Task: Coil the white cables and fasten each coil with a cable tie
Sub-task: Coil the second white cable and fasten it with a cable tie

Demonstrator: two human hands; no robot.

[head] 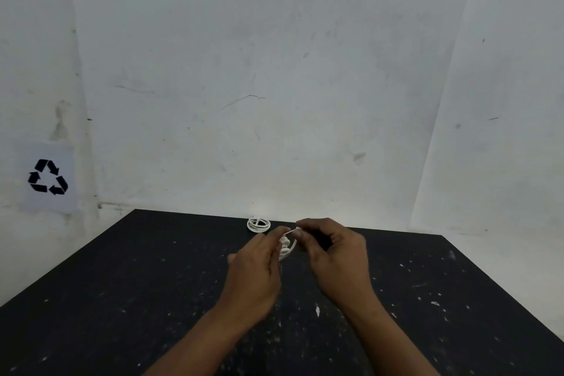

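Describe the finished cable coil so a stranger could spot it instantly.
Find the far edge of the black speckled table, near the pale wall. The small flat white coiled cable lies there alone, just beyond the left hand. Unlike the loose white cable bundle between the hands, nobody touches it.

Head-worn view, forward-down, over table (122, 299)
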